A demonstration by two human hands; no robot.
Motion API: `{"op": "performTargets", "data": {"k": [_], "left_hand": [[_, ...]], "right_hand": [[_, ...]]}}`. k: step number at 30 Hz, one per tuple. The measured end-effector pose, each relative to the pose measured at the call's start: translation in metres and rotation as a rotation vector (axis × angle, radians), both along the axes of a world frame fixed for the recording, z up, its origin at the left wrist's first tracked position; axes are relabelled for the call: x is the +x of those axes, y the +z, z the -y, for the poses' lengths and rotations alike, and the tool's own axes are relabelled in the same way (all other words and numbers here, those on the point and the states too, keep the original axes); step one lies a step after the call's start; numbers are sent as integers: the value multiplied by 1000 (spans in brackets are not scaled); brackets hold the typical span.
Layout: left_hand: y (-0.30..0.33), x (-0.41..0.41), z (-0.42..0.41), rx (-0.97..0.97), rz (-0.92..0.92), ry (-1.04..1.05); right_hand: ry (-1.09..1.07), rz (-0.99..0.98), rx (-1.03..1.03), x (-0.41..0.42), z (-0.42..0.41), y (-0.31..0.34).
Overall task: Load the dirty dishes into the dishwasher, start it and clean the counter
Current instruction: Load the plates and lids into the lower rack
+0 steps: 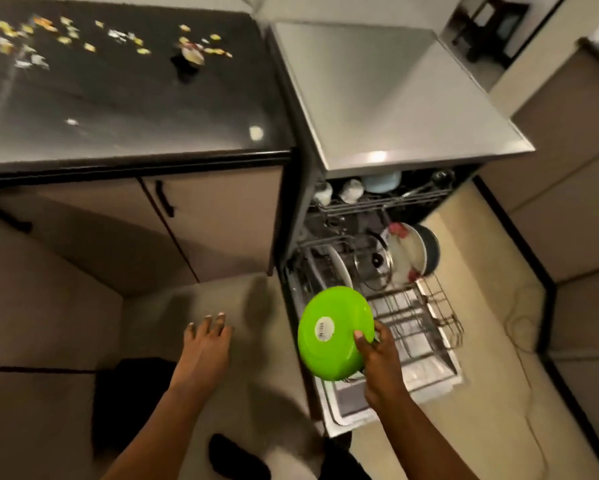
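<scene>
Right hand fingers pinch green plate above lower rack; left hand fingers spread.

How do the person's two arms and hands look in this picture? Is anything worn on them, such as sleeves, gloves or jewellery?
Both forearms are bare as far as the picture shows: no sleeves, gloves, watch or bracelet. On the left hand the fingernails look pale, perhaps painted a light colour. The right hand shows one short nail on its thumb. No ring is visible on either hand, though blur hides fine detail.

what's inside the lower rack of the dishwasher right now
The lower rack holds a glass lid, a white plate and pans at the back. The green plate hides its front left.
</scene>
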State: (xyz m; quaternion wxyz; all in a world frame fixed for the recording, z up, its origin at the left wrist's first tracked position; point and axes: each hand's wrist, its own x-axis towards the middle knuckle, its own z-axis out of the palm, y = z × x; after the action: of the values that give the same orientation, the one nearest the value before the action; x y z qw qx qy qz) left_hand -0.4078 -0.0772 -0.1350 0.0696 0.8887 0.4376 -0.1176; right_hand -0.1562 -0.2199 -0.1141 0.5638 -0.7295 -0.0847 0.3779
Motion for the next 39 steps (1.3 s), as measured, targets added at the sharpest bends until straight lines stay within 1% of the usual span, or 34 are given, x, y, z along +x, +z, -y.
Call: {"op": "performTargets", "data": {"k": [3,5,9,11,12,13,14,15,17,19,21,24,27,29,30,31,32,33,34,35,36,37,39], "left_hand": [[-26,42,18,-70,-8,-96],[-42,80,35,-114,7,-156],[-79,170,80,-162,132,-264],[-99,217,103,-221,191,-298],[-110,241,116,-275,190,-313],[-122,261,130,-316,175,-330],[-138,285,145,-349,141,-353],[-153,307,159,-378,121,-370],[-186,346,183,-461,83,-375],[-214,378,197,-537,26,-354],[-245,403,204,-568,-11,-313],[-291,418,206,-611,-74,-286],[-320,418,203,-652,-137,-265],[-332,410,205,-665,-130,-303],[-336,407,205,-705,-129,-302],[-340,405,205,-722,-120,-292],[-342,405,204,-748,-107,-264],[-342,405,202,-755,-86,-238],[-342,407,199,-765,-84,-225],[-341,409,196,-779,-92,-209],[-341,410,193,-771,-88,-196],[-343,410,192,-756,-79,-194],[-340,413,195,-754,-86,-204]], "right_hand": [[-304,-191,-11,43,37,-13],[-425,-266,-16,78,62,-29],[-568,-367,-18,147,103,-67],[-572,-297,-107,179,119,-87],[-549,-288,-166,195,127,-98],[-578,-317,-175,208,132,-107],[-763,-480,-63,223,138,-120],[-829,-503,-21,241,144,-130],[-714,-422,-72,277,149,-157],[-539,-295,-123,299,142,-181],[-458,-145,-261,321,134,-208],[-347,5,-374,355,127,-246],[-289,45,-365,381,124,-259],[-240,-17,-303,389,127,-262],[-211,-53,-253,392,127,-262],[-248,-99,-203,399,129,-265],[-390,-179,-101,407,128,-271],[-673,-353,37,414,124,-280],[-1012,-653,240,423,117,-287],[-1289,-919,385,431,112,-292],[-1417,-1041,444,440,106,-296],[-1456,-1067,435,448,100,-301],[-1429,-1021,374,457,95,-309]]}}
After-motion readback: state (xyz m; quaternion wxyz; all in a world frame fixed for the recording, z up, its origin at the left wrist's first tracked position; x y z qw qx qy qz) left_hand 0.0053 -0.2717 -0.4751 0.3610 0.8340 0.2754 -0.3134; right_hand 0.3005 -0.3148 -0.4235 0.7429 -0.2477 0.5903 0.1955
